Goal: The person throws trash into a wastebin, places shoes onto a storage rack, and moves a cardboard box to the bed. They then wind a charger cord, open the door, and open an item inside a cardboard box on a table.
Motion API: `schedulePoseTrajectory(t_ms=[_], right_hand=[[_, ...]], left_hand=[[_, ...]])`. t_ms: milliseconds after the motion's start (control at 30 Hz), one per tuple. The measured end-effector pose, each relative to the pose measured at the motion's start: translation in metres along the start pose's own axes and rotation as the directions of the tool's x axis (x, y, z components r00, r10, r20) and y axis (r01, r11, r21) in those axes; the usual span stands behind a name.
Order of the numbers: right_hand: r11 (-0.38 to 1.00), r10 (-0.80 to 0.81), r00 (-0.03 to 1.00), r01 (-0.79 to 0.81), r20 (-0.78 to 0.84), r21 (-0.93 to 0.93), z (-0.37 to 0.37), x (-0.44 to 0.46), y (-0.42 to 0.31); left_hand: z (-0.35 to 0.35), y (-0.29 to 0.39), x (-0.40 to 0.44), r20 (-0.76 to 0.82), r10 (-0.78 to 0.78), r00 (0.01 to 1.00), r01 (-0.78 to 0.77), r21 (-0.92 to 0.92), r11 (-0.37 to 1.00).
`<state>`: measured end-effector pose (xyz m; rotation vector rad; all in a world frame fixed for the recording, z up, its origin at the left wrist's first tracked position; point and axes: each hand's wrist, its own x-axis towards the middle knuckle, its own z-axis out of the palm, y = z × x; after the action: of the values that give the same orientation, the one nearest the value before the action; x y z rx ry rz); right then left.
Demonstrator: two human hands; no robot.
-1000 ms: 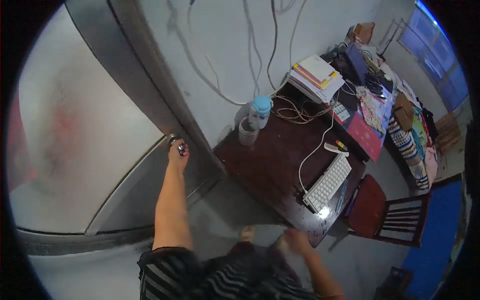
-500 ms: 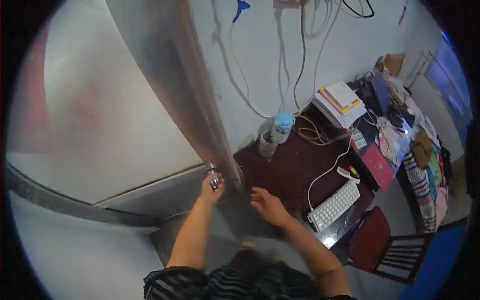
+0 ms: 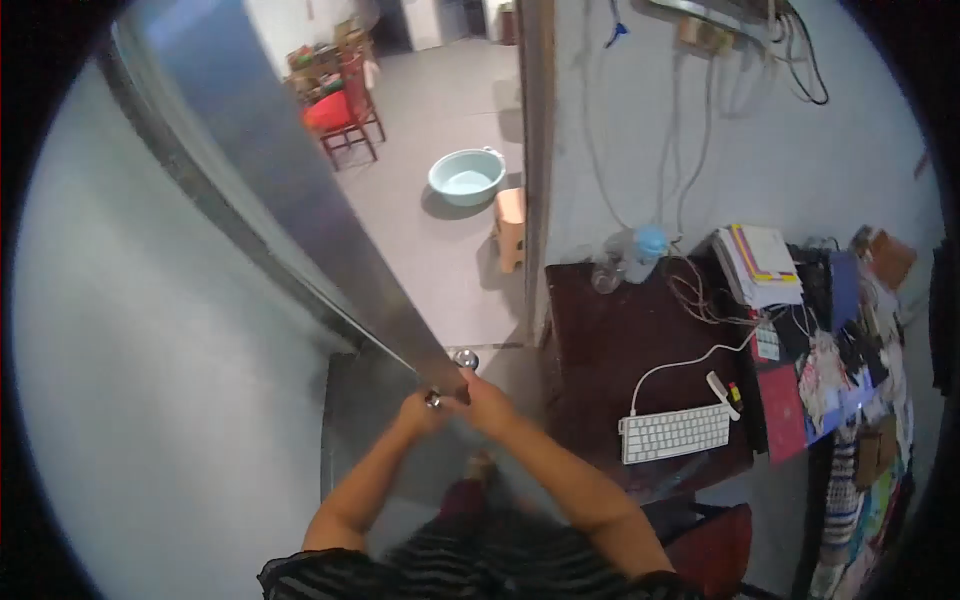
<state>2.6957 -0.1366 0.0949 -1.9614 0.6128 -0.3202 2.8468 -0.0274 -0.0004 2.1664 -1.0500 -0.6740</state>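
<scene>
The door (image 3: 330,240) stands ajar, its edge pointing toward me. My left hand (image 3: 424,412) is closed round the round metal door knob (image 3: 433,399) on the near side. My right hand (image 3: 486,402) grips the door's edge, fingers curled against it and partly hidden. Just above it, the second shiny knob (image 3: 466,358) sticks out on the far side of the door.
Through the doorway are a pale basin (image 3: 468,178), a small stool (image 3: 511,230) and a red chair (image 3: 343,112). At right, a dark desk (image 3: 590,370) holds a white keyboard (image 3: 676,434), a blue-lidded bottle (image 3: 649,246) and a stack of books (image 3: 758,265).
The door has swung open toward me, showing the room beyond. My right hand has moved from the air onto the door's edge, while my left stays on the knob. The view has shifted left.
</scene>
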Motion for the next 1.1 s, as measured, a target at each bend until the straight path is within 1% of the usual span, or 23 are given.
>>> schedulePoseTrajectory(t_ms=[33,67,133,200,233,267,333,367,433,467,533,567,633,733,767,867,933,967,1067,1100], right_hand=[[0.999,-0.054,0.998,0.054,0.016,-0.002,0.012,-0.006,-0.003],[0.994,-0.106,0.994,0.106,0.031,-0.002,0.027,-0.013,-0.001],[0.973,-0.227,0.971,0.23,0.068,-0.031,0.051,-0.029,-0.004],[0.92,-0.371,0.921,0.382,0.119,-0.085,0.068,-0.036,-0.012],[0.873,-0.464,0.87,0.481,0.166,-0.084,0.073,-0.035,-0.015],[0.816,-0.549,0.809,0.573,0.211,-0.077,0.076,-0.032,-0.012],[0.674,-0.696,0.654,0.737,0.296,-0.045,0.086,-0.027,-0.009],[0.676,-0.659,0.662,0.729,0.358,-0.104,0.095,-0.026,-0.012],[0.661,-0.571,0.674,0.716,0.468,-0.225,0.119,-0.027,-0.02],[0.695,-0.578,0.69,0.696,0.435,-0.181,0.139,-0.028,-0.02],[0.748,-0.583,0.718,0.657,0.38,-0.094,0.185,-0.028,-0.015],[0.748,-0.545,0.711,0.652,0.443,-0.125,0.204,-0.025,-0.016],[0.736,-0.459,0.685,0.65,0.566,-0.188,0.237,-0.024,-0.027],[0.748,-0.263,0.594,0.623,0.761,-0.228,0.266,-0.016,-0.064],[0.731,-0.271,0.573,0.645,0.773,-0.222,0.279,-0.016,-0.069],[0.689,-0.303,0.505,0.702,0.808,-0.181,0.312,-0.012,-0.084],[0.684,-0.336,0.458,0.719,0.823,-0.121,0.328,-0.009,-0.101],[0.675,-0.339,0.43,0.731,0.837,-0.102,0.334,-0.006,-0.109],[0.658,-0.343,0.34,0.752,0.876,-0.034,0.35,0.002,-0.12],[0.659,-0.346,0.304,0.752,0.887,-0.001,0.354,0.005,-0.121]], left_hand=[[-0.004,-0.006,-0.016,-0.125,0.14,0.982,-0.131,0.078,0.988],[-0.006,-0.013,-0.031,-0.162,0.211,0.964,-0.192,0.129,0.973],[-0.019,0.004,-0.069,-0.212,0.361,0.908,-0.309,0.243,0.92],[-0.04,0.047,-0.111,-0.213,0.301,0.929,-0.231,0.301,0.925],[-0.048,0.056,-0.125,-0.214,0.27,0.939,-0.19,0.329,0.925],[-0.052,0.046,-0.135,-0.215,0.288,0.933,-0.203,0.347,0.916],[-0.054,0.016,-0.165,-0.217,0.323,0.921,-0.224,0.383,0.896],[-0.055,0.005,-0.182,-0.301,0.311,0.902,-0.136,0.486,0.864],[-0.057,-0.017,-0.202,-0.37,0.309,0.876,-0.076,0.527,0.847],[-0.061,-0.028,-0.21,-0.405,0.307,0.861,-0.044,0.544,0.838],[-0.073,-0.049,-0.224,-0.413,0.144,0.899,-0.003,0.325,0.946],[-0.08,-0.059,-0.233,-0.405,0.063,0.912,0.024,0.206,0.978],[-0.082,-0.086,-0.252,-0.558,0.073,0.827,0.04,0.187,0.982],[-0.091,-0.11,-0.28,-0.698,0.0,0.716,0.114,0.118,0.986],[-0.093,-0.115,-0.288,-0.729,-0.039,0.683,0.145,0.083,0.986],[-0.073,-0.17,-0.304,-0.822,-0.146,0.551,0.415,0.118,0.902],[-0.074,-0.183,-0.313,-0.762,-0.333,0.555,0.364,-0.137,0.921],[-0.078,-0.185,-0.316,-0.714,-0.415,0.564,0.336,-0.26,0.905],[-0.089,-0.15,-0.312,-0.776,-0.469,0.421,0.094,-0.477,0.874],[-0.086,-0.155,-0.312,-0.74,-0.526,0.42,0.16,-0.51,0.845]])
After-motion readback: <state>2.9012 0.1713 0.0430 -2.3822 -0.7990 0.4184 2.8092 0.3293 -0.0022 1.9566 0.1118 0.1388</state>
